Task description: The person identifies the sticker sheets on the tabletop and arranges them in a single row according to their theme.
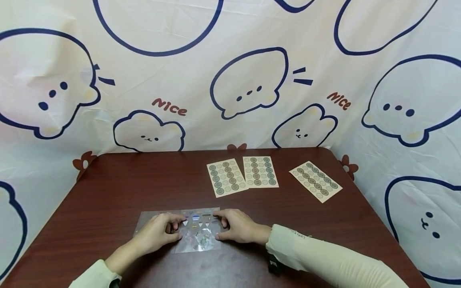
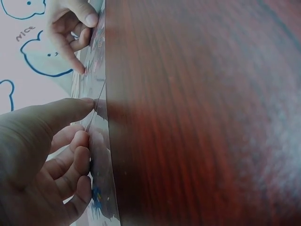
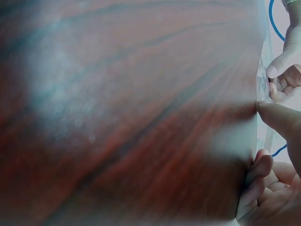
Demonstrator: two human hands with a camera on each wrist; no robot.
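Observation:
A clear plastic sheet point(image 1: 196, 230) with small coloured shapes and shiny patches lies flat on the table, under both hands' fingertips. To its left, a second clear sheet point(image 1: 145, 218) shows partly beneath my left hand point(image 1: 155, 233). The left thumb and fingers grip the printed sheet's left edge; in the left wrist view a thin film edge point(image 2: 100, 96) rises slightly by the thumb. My right hand point(image 1: 239, 227) holds the right edge, index finger at the far corner, thumb nearer me. Its other fingers curl under the palm, as the right wrist view shows.
Beyond the hands, two cream sheets of round stickers point(image 1: 227, 178) point(image 1: 261, 172) lie side by side, nearly touching. A third such sheet point(image 1: 315, 181) sits askew farther right. The dark wooden table point(image 1: 108, 192) ends at a printed cloth point(image 1: 201, 132) behind it.

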